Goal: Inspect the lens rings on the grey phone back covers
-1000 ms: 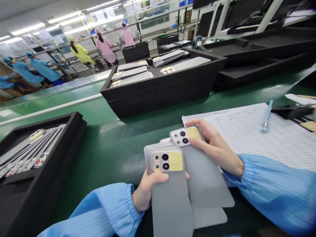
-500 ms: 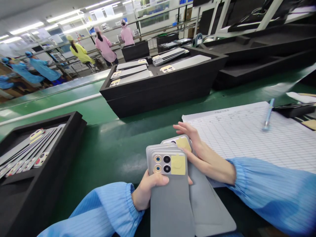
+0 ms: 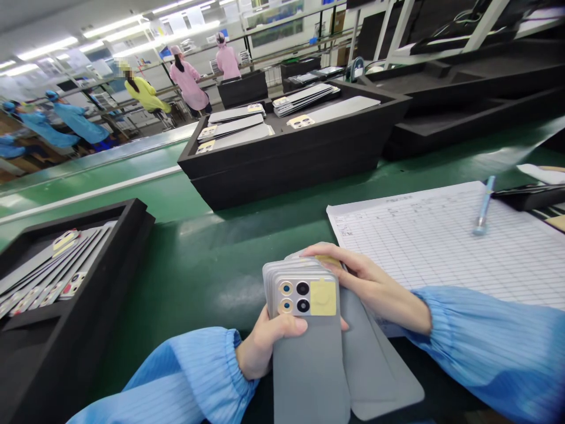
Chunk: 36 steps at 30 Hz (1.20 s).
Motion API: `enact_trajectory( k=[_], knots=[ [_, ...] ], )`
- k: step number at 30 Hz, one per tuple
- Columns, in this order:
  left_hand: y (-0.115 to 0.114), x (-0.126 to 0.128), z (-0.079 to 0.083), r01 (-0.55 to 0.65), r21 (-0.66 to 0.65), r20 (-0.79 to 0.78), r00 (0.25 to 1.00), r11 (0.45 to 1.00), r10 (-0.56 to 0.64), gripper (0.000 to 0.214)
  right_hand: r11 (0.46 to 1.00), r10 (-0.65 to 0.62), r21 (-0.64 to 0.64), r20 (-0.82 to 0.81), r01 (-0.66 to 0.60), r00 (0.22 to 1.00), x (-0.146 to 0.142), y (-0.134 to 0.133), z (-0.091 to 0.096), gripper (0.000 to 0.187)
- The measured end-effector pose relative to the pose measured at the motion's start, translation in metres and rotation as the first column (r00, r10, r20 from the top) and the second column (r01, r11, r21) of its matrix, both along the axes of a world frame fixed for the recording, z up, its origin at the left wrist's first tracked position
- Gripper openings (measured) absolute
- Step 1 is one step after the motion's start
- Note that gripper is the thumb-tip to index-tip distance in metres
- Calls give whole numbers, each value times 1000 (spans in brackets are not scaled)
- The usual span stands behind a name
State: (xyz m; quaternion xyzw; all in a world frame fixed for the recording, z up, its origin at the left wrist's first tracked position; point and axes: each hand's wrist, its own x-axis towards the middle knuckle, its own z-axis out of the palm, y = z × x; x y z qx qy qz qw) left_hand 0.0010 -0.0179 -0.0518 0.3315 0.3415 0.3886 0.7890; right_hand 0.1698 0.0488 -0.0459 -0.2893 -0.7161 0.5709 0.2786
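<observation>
A fanned stack of grey phone back covers (image 3: 311,371) is in my left hand (image 3: 265,341), its thumb pressed across the front one and fingertips showing at the far side. That front cover has a camera block (image 3: 295,297) with four round lens rings and a yellow sticker (image 3: 323,298). More grey covers (image 3: 375,371) splay out behind it to the right. My right hand (image 3: 366,280) is closed over the upper end of these rear covers, its fingers bent along their top edge. Part of their camera blocks is hidden under those fingers.
At left a black tray (image 3: 136,235) holds several fanned covers. A black bin (image 3: 291,159) with more covers stands ahead. A ruled paper sheet (image 3: 424,247) with a blue pen (image 3: 484,206) lies at right. Black trays (image 3: 477,88) fill the back right; several people work beyond.
My right hand's raised, spread fingers have come down and closed over the top of the rear covers. The stack in my left hand has shifted slightly right.
</observation>
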Motion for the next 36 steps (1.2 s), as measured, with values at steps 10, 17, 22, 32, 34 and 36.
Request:
enact_trajectory(
  k=[10, 17, 22, 32, 34, 36],
  knots=[
    [1, 5, -2, -47, -8, -65, 997, 999, 47, 31, 978, 29, -202, -112, -51, 993, -1, -4, 0, 30],
    [5, 6, 1, 52, 154, -203, 979, 987, -20, 42, 975, -135, -157, 140, 157, 981, -10, -13, 15, 29],
    [7, 3, 0, 107, 77, -81, 992, 991, -101, 42, 983, -137, -109, 98, 148, 986, -9, -14, 12, 18],
    [6, 2, -2, 133, 19, -39, 990, 991, -132, 40, 991, -118, -62, 27, 120, 993, -6, -13, 3, 21],
    [5, 2, -4, 123, 14, -33, 992, 992, -123, 41, 991, -113, -65, 26, 114, 993, -6, -13, 2, 21],
    [5, 2, -4, 126, 4, -25, 992, 992, -126, 40, 992, -111, -65, 25, 112, 994, -5, -13, 3, 21]
  ],
)
